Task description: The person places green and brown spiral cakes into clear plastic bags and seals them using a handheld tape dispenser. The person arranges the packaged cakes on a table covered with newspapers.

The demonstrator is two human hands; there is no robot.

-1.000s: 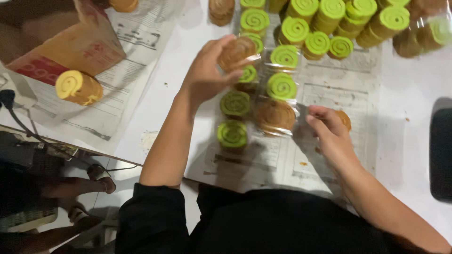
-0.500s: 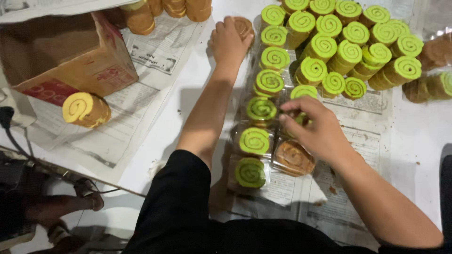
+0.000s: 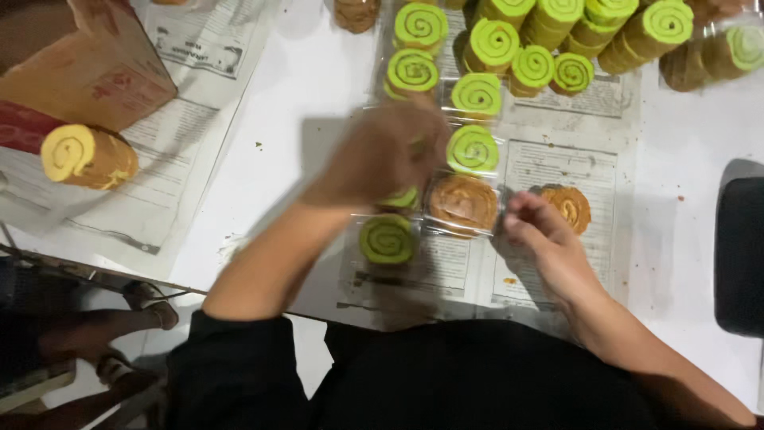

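Left hand [image 3: 380,155] is hovering, motion-blurred, over the column of wrapped green swirl rolls [image 3: 476,150]; grip state can't be told from the blur, and it is covering a green roll [image 3: 400,198] at its 6 o'clock edge. Right hand [image 3: 549,243] is resting on the newspaper [image 3: 557,171], fingers pressed together and pinching the edge of a brown swirl roll [image 3: 570,205] at its 12 o'clock. A wrapped brown roll [image 3: 463,204] is lying between both hands, another green roll [image 3: 387,239] at its 8 o'clock. Yellow swirl roll [image 3: 86,156] is sitting far off at 9 o'clock, beside the cardboard box [image 3: 87,64].
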